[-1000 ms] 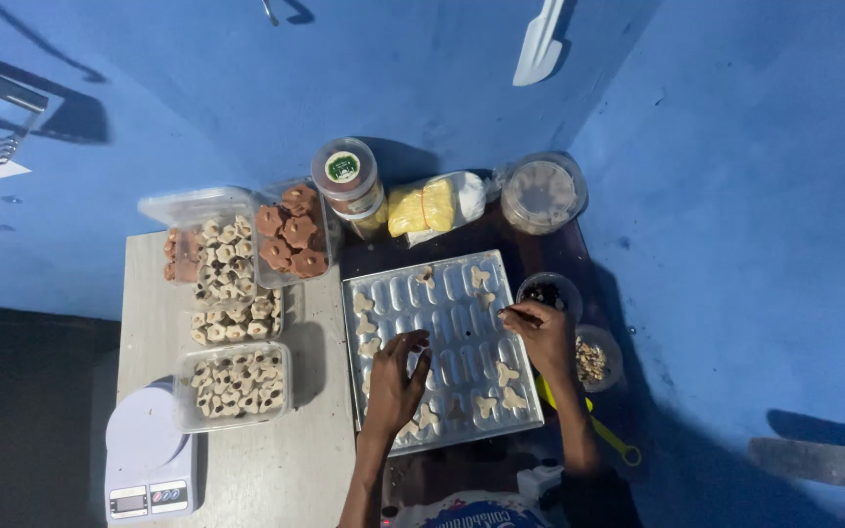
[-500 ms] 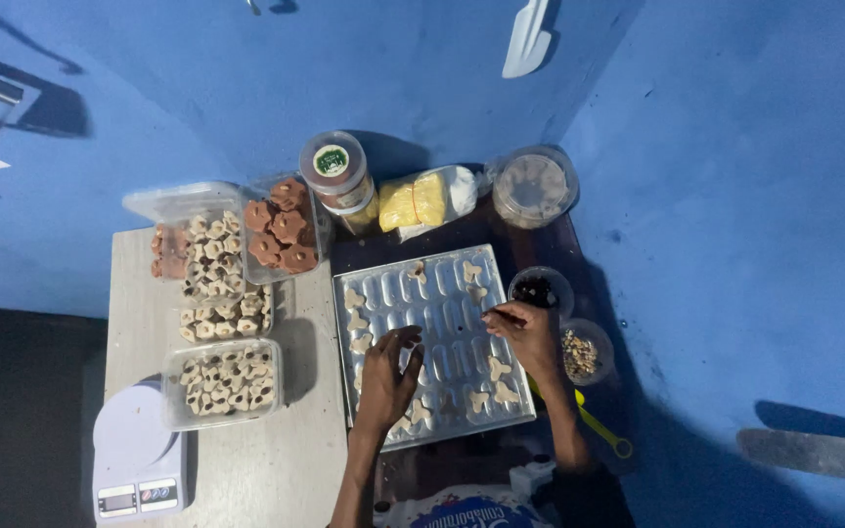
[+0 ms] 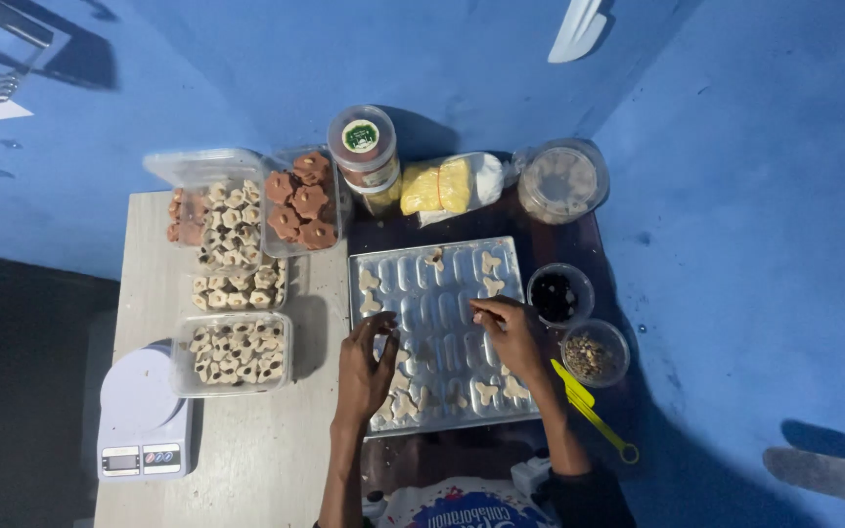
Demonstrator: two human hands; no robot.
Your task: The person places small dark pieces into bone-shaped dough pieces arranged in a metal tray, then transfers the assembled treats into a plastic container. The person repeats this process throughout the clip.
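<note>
The pale wooden table [image 3: 246, 440] carries everything, and on it, right in front of me, lies the ribbed silver metal baking tray [image 3: 442, 303], my landmark. Well left of the tray's near corner sits the white digital kitchen scale [image 3: 139, 416]. Between scale and tray stand clear plastic boxes of pale flower-shaped cookies [image 3: 237, 352], and beyond them a box of brown flower-shaped cookies [image 3: 303, 200]. Behind the tray lie a yellow bag tied shut [image 3: 437, 186] and a round clear lidded tub [image 3: 561, 181]. Just right of the tray stand a small bowl of dark bits [image 3: 559, 293] and a small bowl of chopped nuts [image 3: 594, 354].

My left hand [image 3: 366, 372] rests on the tray's left part, fingers curled toward the thumb over pale dough shapes [image 3: 403, 401]; whether it grips one I cannot tell. My right hand [image 3: 511, 332] hovers over the tray's middle, fingertips pinched together on something too small to make out.
</note>
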